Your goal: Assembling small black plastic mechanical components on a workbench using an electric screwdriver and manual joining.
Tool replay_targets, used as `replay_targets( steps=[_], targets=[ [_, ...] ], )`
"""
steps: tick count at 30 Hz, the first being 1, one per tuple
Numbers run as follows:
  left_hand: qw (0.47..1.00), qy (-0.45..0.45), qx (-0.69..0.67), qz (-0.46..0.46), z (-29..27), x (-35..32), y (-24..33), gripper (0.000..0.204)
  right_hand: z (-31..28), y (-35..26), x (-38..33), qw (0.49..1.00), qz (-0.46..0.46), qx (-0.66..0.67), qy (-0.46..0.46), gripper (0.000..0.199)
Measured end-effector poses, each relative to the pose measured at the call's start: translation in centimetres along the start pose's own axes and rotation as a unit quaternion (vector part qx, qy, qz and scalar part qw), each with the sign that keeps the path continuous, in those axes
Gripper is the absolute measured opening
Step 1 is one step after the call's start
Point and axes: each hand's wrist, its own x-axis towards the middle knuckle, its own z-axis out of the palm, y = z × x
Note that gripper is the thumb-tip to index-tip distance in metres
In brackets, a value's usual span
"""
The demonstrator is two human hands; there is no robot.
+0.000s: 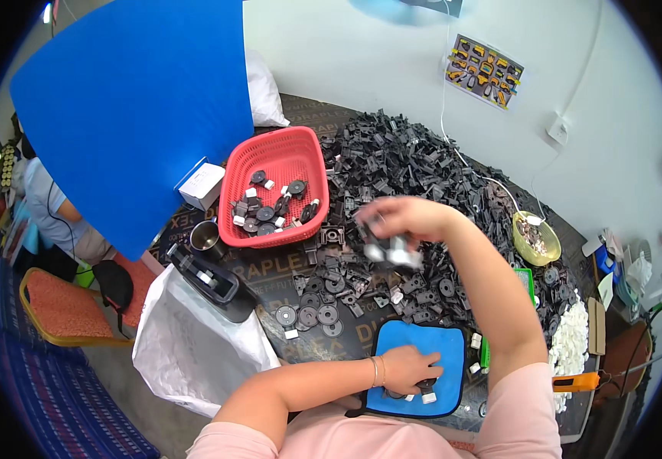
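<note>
The right hand (pixel 409 217) pinched blurred black-and-white components (pixel 400 255), apparently for transfer; controlled release seemed required next. The left hand (pixel 407 369), at the blue mat (pixel 423 339), showed no determinable grip.

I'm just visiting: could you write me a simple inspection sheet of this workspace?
Surface: dark table; blue mat before the person.
Parts: heap of black parts, more in the red basket; white pieces piled at right.
Clutter: metal cup, white box, yellow bowl.
Left hand: over the mat, touching a black part with a white block; grip unclear.
Right hand: over the heap, blurred, with black-and-white parts at it; grip unclear.
Cables: white cable hangs down the wall and runs toward the bowl.
Surroundings: blue panel, wall poster, orange chair, another person at left.
</note>
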Motion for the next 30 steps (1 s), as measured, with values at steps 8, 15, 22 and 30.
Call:
replay_targets(
  steps=[8, 15, 22, 30],
  targets=[
    [0.998, 0.043, -0.021, -0.038, 0.7, 0.3, -0.4, 0.048, 2.3, -3.4, 4.7, 0.918, -0.131, 0.287, 0.239, 0.074],
    [0.977, 0.156, 0.032, -0.141, -8.1, -2.8, -1.7, 0.034, 1.8, 5.5, -4.9, 0.931, -0.121, 0.154, 0.309, 0.044],
    [0.806, 0.398, 0.163, -0.406, -24.5, -11.0, -12.4, 0.044, 12.6, 11.7, -12.2, 0.971, -0.021, -0.223, 0.078, 0.059],
    [0.758, 0.279, 0.177, -0.562, -25.8, -17.0, -11.9, 0.049, 20.2, 13.1, -10.3, 0.923, -0.055, -0.381, 0.024, 0.043]
  ],
)
